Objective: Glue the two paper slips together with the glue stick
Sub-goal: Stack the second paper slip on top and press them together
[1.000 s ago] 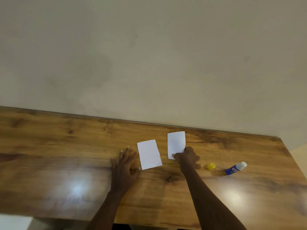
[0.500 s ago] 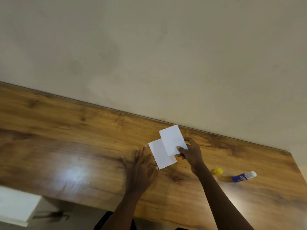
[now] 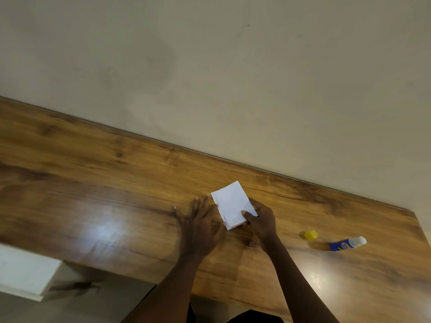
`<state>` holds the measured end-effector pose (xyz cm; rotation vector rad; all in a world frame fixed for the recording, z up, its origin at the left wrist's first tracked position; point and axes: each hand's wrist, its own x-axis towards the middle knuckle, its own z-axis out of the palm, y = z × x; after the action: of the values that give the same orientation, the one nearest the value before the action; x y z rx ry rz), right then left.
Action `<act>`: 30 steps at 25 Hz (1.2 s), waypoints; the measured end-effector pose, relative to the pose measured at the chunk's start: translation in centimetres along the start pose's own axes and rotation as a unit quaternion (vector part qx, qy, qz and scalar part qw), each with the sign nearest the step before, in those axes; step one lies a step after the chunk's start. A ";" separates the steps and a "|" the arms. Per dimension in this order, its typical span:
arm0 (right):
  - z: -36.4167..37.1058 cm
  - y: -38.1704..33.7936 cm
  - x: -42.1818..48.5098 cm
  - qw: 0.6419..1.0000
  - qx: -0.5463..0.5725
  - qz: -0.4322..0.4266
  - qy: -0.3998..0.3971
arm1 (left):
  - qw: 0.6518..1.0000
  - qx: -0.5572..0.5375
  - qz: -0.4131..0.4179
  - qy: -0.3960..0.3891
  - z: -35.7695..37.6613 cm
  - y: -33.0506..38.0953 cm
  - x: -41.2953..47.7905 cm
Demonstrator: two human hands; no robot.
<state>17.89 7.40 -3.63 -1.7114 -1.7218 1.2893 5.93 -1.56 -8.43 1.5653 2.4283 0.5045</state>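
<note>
Two white paper slips lie stacked on the wooden table. The upper slip [image 3: 231, 203] covers nearly all of the lower slip [image 3: 229, 227], whose left and near edges peek out. My right hand [image 3: 261, 221] pinches the upper slip at its near right corner. My left hand [image 3: 200, 226] lies flat on the table with fingers spread, touching the stack's left edge. The blue glue stick [image 3: 347, 244] lies on its side far to the right, uncapped, its white tip pointing right. Its yellow cap [image 3: 311, 235] sits just left of it.
The wooden table [image 3: 116, 183] runs along a plain beige wall [image 3: 210, 78]. Its near edge crosses the lower left; a white furniture piece [image 3: 25, 273] shows below it. The table's right end lies past the glue stick.
My right hand lifted the right slip and carried it left onto the other slip; they now almost fully overlap. My left hand stayed flat beside them. The camera view tilted.
</note>
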 end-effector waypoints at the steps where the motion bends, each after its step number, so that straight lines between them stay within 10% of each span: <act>1: 0.0 0.0 0.0 1.000 0.000 0.000 0.000 | 1.000 0.001 0.000 -0.004 0.0 0.0 0.1; 30: 1.6 -1.0 0.7 0.944 -0.319 -0.042 0.074 | 1.000 0.001 0.009 0.001 -0.3 -0.1 0.1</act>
<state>15.96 7.71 -3.87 -1.9646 -2.2410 0.5610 5.72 -1.59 -8.17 1.5903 2.4190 0.5085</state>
